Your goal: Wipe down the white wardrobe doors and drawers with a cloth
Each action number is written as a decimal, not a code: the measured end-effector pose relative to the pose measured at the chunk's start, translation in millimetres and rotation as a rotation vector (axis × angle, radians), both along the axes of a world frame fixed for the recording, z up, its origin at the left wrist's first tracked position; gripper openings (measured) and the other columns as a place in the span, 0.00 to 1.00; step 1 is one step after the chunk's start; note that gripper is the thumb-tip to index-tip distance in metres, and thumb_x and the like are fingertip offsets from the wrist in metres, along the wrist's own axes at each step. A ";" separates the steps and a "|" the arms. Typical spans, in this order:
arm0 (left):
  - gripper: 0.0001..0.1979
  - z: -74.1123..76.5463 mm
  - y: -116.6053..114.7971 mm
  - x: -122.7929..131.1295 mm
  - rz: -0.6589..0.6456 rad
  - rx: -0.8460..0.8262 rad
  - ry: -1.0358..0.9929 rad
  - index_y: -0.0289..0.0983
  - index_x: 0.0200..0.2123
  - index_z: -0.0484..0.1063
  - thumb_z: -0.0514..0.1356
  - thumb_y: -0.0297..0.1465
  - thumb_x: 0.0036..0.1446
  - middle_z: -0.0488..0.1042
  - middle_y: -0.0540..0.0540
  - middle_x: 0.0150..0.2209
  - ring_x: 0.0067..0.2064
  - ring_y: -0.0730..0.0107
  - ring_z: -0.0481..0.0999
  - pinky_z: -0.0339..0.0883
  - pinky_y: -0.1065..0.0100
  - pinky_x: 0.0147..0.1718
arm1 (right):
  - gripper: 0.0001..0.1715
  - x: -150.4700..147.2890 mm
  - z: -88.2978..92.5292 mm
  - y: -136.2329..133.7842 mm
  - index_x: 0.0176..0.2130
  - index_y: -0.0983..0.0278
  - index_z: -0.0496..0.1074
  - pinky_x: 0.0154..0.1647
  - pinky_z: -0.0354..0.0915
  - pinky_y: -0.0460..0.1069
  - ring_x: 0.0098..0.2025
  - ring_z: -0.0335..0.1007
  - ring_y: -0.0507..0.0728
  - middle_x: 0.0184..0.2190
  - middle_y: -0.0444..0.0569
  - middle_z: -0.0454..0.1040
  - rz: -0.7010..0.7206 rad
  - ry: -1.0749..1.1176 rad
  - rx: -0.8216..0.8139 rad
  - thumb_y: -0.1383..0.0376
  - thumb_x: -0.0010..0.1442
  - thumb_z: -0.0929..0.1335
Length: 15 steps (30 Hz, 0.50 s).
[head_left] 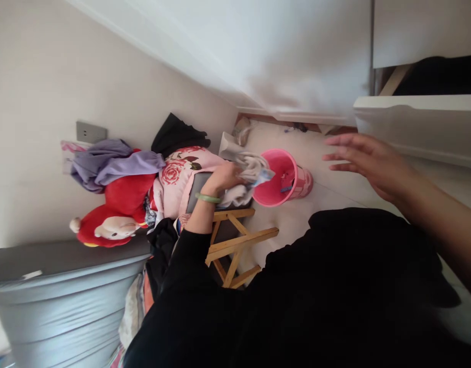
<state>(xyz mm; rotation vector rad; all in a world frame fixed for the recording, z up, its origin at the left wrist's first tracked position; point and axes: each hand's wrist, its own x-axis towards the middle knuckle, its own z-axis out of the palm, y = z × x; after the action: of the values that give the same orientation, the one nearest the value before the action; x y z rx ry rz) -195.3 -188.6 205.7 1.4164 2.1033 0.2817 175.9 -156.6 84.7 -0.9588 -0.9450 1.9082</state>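
My left hand (pixel 228 176), with a pale green bangle (pixel 208 198) at the wrist, grips a bunched whitish-grey cloth (pixel 253 167) that has a light blue patch. The exact kind of the cloth cannot be made out. It hangs at the near rim of a pink bucket (pixel 298 176), partly over its opening. Inside the bucket lies a small dark blue thing (pixel 286 189). Fingers stretched out and holding nothing, my right hand (pixel 368 161) hovers to the right of the bucket, beside a pulled-out white drawer (pixel 415 122).
A wooden folding stool (pixel 239 245) stands below the bucket. To the left are a rose-patterned pink cushion (pixel 176 176), a red plush toy (pixel 122 204), purple cloth (pixel 116 163) and a grey sofa (pixel 67 306). Dark fabric (pixel 442 76) fills the drawer.
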 end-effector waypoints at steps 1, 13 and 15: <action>0.11 1.3 2.2 -1.3 -0.038 -0.067 -0.028 0.38 0.26 0.79 0.79 0.29 0.44 0.80 0.45 0.29 0.41 0.55 0.82 0.77 0.60 0.50 | 0.15 3.0 -8.7 -4.0 0.49 0.59 0.79 0.56 0.78 0.56 0.55 0.80 0.60 0.58 0.52 0.78 -0.009 -0.031 -0.017 0.56 0.64 0.75; 0.18 -6.3 25.4 -8.4 -0.071 -0.113 -0.095 0.36 0.34 0.84 0.79 0.43 0.47 0.82 0.44 0.31 0.41 0.55 0.84 0.81 0.57 0.47 | 0.09 34.7 -21.2 -12.2 0.45 0.58 0.80 0.60 0.74 0.56 0.55 0.79 0.59 0.57 0.53 0.79 -0.110 -0.033 -0.105 0.59 0.66 0.73; 0.16 -2.7 26.2 -9.0 -0.042 -0.021 -0.052 0.37 0.33 0.84 0.79 0.41 0.46 0.82 0.44 0.29 0.41 0.52 0.85 0.81 0.56 0.46 | 0.11 32.9 -21.5 -13.0 0.46 0.58 0.80 0.60 0.74 0.56 0.55 0.78 0.59 0.58 0.53 0.79 -0.101 -0.019 -0.101 0.58 0.65 0.74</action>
<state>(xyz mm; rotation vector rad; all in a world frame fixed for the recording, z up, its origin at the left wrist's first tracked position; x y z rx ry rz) -204.3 -162.4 203.0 1.4239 2.0262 0.2761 208.8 -169.6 63.1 -1.0653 -0.8024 1.8788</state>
